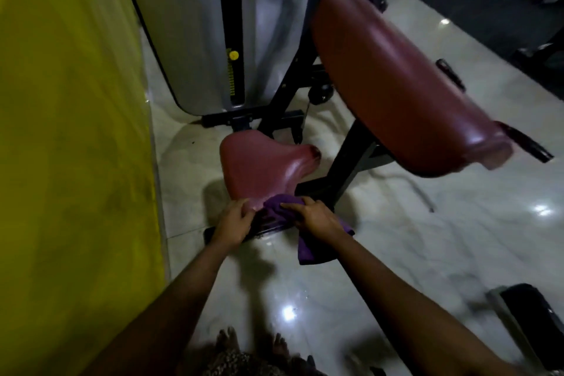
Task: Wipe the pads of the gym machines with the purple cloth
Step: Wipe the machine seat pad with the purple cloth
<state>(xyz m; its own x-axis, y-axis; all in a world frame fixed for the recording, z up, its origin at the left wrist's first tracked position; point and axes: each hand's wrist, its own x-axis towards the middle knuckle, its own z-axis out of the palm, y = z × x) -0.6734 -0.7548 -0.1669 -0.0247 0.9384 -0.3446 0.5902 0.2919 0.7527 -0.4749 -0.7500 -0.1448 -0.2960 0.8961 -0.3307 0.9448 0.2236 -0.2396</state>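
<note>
A small maroon seat pad (259, 165) sits low on a black machine frame in the middle of the view. My left hand (235, 221) grips the seat's near edge, fingers curled over it. My right hand (314, 217) holds the purple cloth (276, 207) against the seat's near right corner; part of the cloth hangs down below my wrist. A larger maroon arm pad (393, 82) slopes above and to the right, mounted on a black post.
A yellow wall (70, 146) fills the left side. The grey weight-stack cover (195, 30) with a yellow pin stands behind the seat. Glossy pale floor tiles (427, 238) spread to the right. A black machine part (537, 320) lies at lower right. My bare feet show at the bottom edge.
</note>
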